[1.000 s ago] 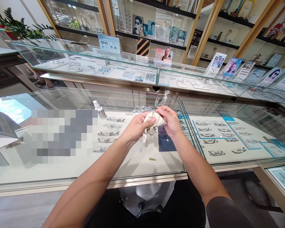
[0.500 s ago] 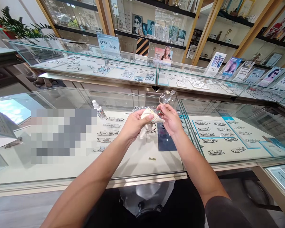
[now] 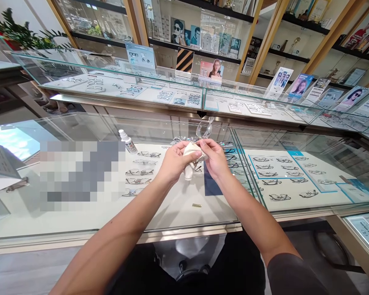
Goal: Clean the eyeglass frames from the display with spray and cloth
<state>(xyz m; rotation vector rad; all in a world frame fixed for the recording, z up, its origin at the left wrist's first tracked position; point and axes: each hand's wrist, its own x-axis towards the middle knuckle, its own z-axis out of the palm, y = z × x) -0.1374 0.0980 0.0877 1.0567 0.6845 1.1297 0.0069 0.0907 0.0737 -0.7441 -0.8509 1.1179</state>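
Note:
Above the glass counter, my left hand (image 3: 176, 160) is closed on a cream cleaning cloth (image 3: 189, 170), its thumb pressed on top. My right hand (image 3: 214, 156) meets it from the other side, fingers pinched on a pair of eyeglasses (image 3: 204, 129). One clear lens stands up beyond the fingertips; cloth and fingers hide the rest of the frame. Part of the cloth hangs down below the left thumb. Which part of the glasses lies inside the cloth cannot be made out.
A white bottle (image 3: 128, 141) stands left of my hands. A small gold-coloured bar (image 3: 197, 205) and a dark blue sheet (image 3: 212, 180) lie near the middle. Rows of eyeglasses (image 3: 139, 172) show through the counter glass (image 3: 172, 221). Another display case (image 3: 160, 96) stands behind.
My right hand has moved left and closer to my left hand. The eyeglasses have shifted left and turned, with more of the frame now behind the cloth and fingers.

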